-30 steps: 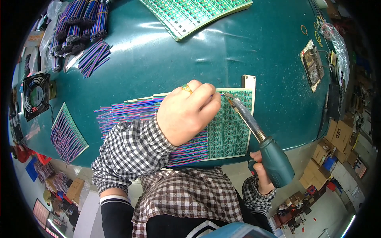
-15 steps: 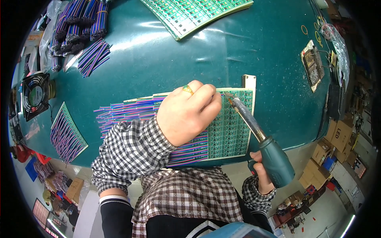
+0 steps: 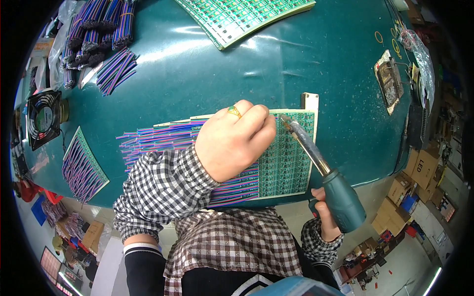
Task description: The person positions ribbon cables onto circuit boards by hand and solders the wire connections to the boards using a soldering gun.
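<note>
My right hand point(image 3: 327, 217) is wrapped round the green handle of a soldering iron point(image 3: 344, 200). The iron's tip meets, or nearly meets, the upper part of a green circuit board panel point(image 3: 289, 165) in front of me. Over the panel's top edge rests my left hand point(image 3: 236, 140), closed, its fingertips hidden underneath; what they pinch cannot be made out. A ring point(image 3: 233, 112) is on one finger. Rows of blue, pink and black wires point(image 3: 158, 140) run leftward from the panel, partly beneath my checked sleeve.
Farther off lies a stack of board panels point(image 3: 247, 22). Bundled wires point(image 3: 98, 29) and loose wires point(image 3: 117, 71) are at the far left, above a small fan point(image 3: 44, 120) and a wired panel point(image 3: 85, 165). A soldering iron stand point(image 3: 389, 81) sits at the right.
The soldering iron's tip has shifted very slightly on the panel. Both hands otherwise stay where they were.
</note>
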A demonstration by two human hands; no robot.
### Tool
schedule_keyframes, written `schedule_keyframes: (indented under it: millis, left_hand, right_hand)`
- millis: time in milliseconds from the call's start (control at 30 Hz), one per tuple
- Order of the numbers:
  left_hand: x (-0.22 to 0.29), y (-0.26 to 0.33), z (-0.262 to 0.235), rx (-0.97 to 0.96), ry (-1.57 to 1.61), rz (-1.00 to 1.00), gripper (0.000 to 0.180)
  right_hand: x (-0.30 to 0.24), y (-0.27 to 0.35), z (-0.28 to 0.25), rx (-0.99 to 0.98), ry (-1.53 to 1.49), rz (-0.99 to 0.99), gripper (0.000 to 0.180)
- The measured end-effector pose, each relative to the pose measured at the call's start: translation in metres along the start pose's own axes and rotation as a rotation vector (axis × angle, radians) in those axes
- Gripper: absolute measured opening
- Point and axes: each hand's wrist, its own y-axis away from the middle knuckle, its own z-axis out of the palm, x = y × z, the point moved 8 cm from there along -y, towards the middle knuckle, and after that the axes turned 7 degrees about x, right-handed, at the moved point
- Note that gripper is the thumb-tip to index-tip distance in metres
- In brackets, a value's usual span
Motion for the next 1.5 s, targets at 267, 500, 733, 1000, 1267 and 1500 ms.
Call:
schedule_keyframes:
  millis: [267, 500, 733, 1000, 1267, 1500]
  left_hand:
    - [-0.005, -0.009, 0.002, 0.000, -0.020, 0.003, 0.022]
    - [-0.004, 0.002, -0.007, 0.061, 0.081, 0.029, 0.017]
    - [-0.003, 0.020, 0.011, 0.193, -0.038, 0.084, 0.015]
    - [-0.005, 0.009, 0.013, 0.233, 0.015, 0.114, 0.016]
    - [-0.002, 0.006, 0.014, 0.205, -0.062, 0.145, 0.016]
    - [0.000, 0.008, 0.017, 0.157, -0.100, 0.150, 0.016]
  right_hand:
    - [-0.002, -0.011, -0.006, 0.056, -0.065, -0.033, 0.049]
    - [0.019, -0.011, -0.018, 0.026, 0.212, -0.295, 0.027]
    - [0.048, -0.030, -0.012, 0.053, -0.387, 0.325, 0.058]
    - [0.048, -0.036, -0.034, 0.118, -0.366, 0.439, 0.054]
    - [0.035, -0.045, -0.037, 0.077, -0.449, 0.367, 0.051]
    - [0.027, -0.042, -0.031, 0.063, -0.509, 0.390, 0.050]
